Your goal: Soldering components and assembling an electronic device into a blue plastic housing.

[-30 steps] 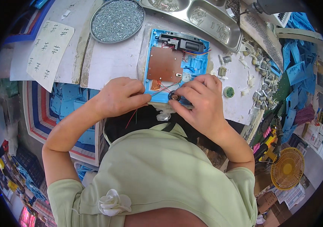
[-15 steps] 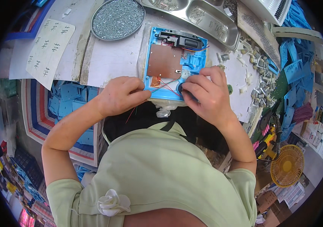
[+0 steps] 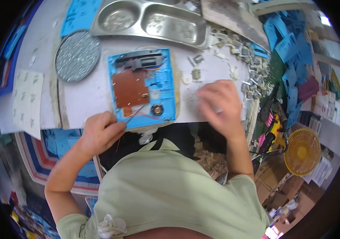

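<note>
A blue plastic housing (image 3: 170,85) lies open on the work table before me. In it are a brown circuit board (image 3: 129,89), a long black-and-grey part (image 3: 140,62) along the far side and a small round speaker (image 3: 157,109) at the near right. My left hand (image 3: 103,132) is at the housing's near left corner, thumb and fingers pinched on thin wires (image 3: 136,113) running from the board. My right hand (image 3: 222,106) is off the housing to its right, above the table, blurred. Its fingers and thumb look apart, and nothing shows between them.
A round tray of small metal pieces (image 3: 77,55) stands left of a steel compartment tray (image 3: 201,35). Small motors (image 3: 253,65) and white bits lie heaped at right. A marked paper sheet (image 3: 27,101) hangs at the left edge. Beyond the table's right edge stands a yellow fan (image 3: 302,152).
My right hand has left the speaker and moved right, away from the housing. The speaker now lies uncovered in the housing. My left hand stays on the wires. The whole view has shifted.
</note>
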`<state>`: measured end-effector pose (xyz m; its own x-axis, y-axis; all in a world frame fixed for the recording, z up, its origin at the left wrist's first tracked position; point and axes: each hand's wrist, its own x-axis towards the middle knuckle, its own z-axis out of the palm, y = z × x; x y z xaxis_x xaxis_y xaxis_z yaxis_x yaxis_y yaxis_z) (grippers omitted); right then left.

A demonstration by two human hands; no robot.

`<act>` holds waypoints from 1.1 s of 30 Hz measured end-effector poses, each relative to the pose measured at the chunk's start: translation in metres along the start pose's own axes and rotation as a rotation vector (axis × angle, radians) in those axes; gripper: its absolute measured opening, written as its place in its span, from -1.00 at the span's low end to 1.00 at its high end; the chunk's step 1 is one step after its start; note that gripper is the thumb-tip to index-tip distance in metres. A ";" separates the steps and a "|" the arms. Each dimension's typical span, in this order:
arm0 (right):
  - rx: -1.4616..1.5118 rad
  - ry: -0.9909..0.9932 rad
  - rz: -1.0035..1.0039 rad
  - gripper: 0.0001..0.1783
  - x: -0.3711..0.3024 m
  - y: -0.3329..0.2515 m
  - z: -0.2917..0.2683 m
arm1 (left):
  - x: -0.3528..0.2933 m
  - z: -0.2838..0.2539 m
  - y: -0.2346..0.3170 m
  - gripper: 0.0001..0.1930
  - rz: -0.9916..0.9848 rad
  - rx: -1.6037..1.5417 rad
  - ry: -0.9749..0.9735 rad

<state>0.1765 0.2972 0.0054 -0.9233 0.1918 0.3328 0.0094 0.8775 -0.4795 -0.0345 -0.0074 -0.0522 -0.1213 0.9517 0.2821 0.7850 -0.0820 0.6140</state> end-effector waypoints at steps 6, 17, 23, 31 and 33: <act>-0.384 -0.133 0.400 -0.63 -0.050 0.066 -0.032 | 0.015 -0.017 0.020 -0.65 -0.133 0.046 -0.174; 0.178 0.406 0.466 -0.75 0.001 0.073 -0.015 | 0.224 -0.036 -0.057 -0.90 0.037 0.293 -0.057; 0.549 0.382 0.608 -0.74 -0.017 0.061 -0.031 | 0.289 0.000 -0.092 -0.87 0.198 0.547 -0.372; 0.846 0.292 0.519 -0.61 -0.024 -0.006 -0.017 | 0.184 -0.062 0.014 -0.81 -0.164 -0.227 0.026; 0.843 0.253 0.304 -0.62 -0.002 -0.022 0.002 | 0.145 -0.049 0.040 -0.80 -0.368 -0.628 0.062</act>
<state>0.1777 0.2761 0.0136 -0.8149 0.5381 0.2153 -0.1360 0.1835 -0.9736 -0.0503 0.1132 0.0493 -0.3591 0.9333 0.0063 0.1925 0.0675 0.9790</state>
